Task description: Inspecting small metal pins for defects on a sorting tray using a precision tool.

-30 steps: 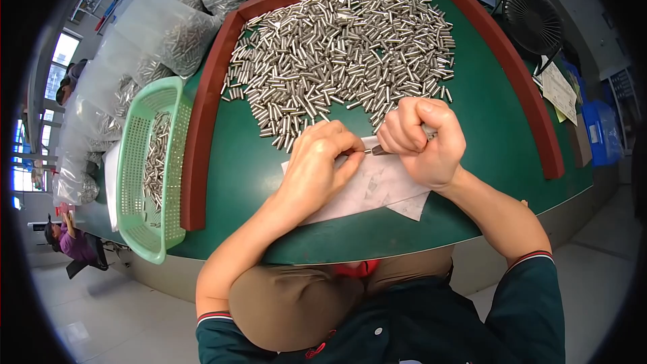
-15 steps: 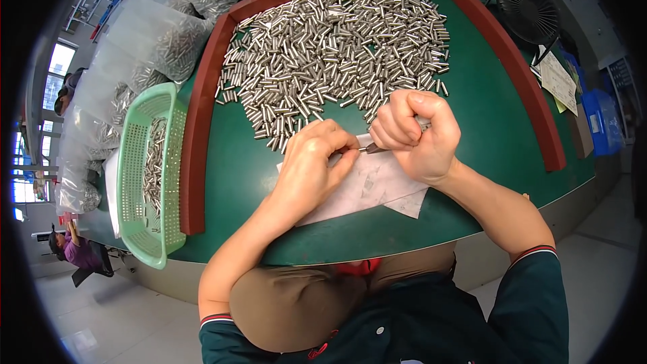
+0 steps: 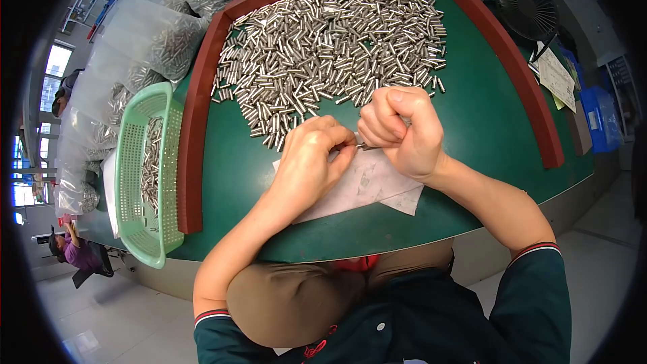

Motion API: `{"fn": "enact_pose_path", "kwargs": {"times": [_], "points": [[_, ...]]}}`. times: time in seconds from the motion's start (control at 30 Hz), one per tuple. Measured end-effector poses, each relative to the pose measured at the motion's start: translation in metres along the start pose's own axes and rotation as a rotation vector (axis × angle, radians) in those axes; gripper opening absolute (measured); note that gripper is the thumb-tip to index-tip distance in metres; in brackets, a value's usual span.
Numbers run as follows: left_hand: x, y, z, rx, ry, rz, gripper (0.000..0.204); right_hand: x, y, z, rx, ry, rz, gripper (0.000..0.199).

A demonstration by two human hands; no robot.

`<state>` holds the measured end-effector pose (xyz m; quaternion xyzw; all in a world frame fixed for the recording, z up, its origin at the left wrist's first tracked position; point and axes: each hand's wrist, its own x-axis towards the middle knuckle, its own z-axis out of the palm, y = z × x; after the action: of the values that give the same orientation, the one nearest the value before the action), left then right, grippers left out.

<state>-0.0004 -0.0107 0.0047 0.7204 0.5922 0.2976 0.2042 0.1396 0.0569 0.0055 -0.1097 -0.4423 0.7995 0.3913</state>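
Observation:
My left hand is closed in a pinch over the pale cloth, gripping what looks like a small metal pin that the fingertips mostly hide. Facing it, my right hand is wrapped in a fist round a slim tool. Only the tool's narrow front end shows, at the left fingertips; its handle is hidden in the palm. Just beyond both hands spreads a large heap of short, shiny metal pins on the green tabletop.
A dark red wooden frame borders the heap. Left of it stands a green plastic basket with more pins. Clear bags of pins line the far left. A black fan and blue bin are at the right. Another person sits far left.
My right fist has moved slightly left, closer to the left fingertips, so less of the tool shows. The left hand keeps its pinch in nearly the same place.

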Motion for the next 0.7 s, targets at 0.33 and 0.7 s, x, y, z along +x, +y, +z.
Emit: {"fn": "enact_pose_path", "kwargs": {"times": [0.33,0.7], "points": [[0.002,0.006,-0.003,0.037,0.028,0.012,0.006,0.005,0.003,0.002,-0.059,-0.017,-0.039,0.037],[-0.005,-0.005,-0.008,-0.373,0.087,-0.155,0.005,-0.007,0.001,0.001,-0.045,0.018,-0.033,0.034]]}}
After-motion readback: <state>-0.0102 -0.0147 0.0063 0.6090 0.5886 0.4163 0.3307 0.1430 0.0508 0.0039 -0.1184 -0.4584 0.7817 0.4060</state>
